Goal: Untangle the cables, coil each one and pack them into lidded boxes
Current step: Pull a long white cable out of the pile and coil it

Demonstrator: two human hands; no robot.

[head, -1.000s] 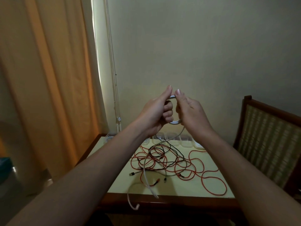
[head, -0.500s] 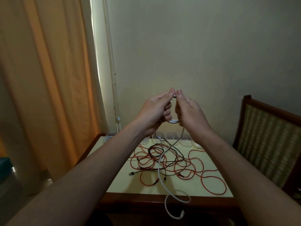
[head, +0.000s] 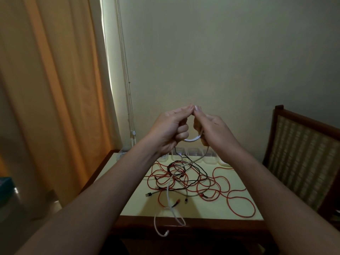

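Above the surface (head: 211, 208), our left hand (head: 168, 128) and right hand (head: 213, 129) grip the white cable (head: 192, 139), fingers (head: 183, 128) curled so its coil holds; slack trails toward six o'clock.

Cable tangle (head: 185, 179) is clogging the middle of the table (head: 139, 207), white cable (head: 167, 192) trailing off at six; bare top is lying open at seven, boxes (head: 193, 151) lining twelve.

Your left hand (head: 171, 127): raised, fingers curled round the white cable (head: 192, 139). Your right hand (head: 211, 129): raised beside it, gripping the same cable; both hands' fingertips touch.
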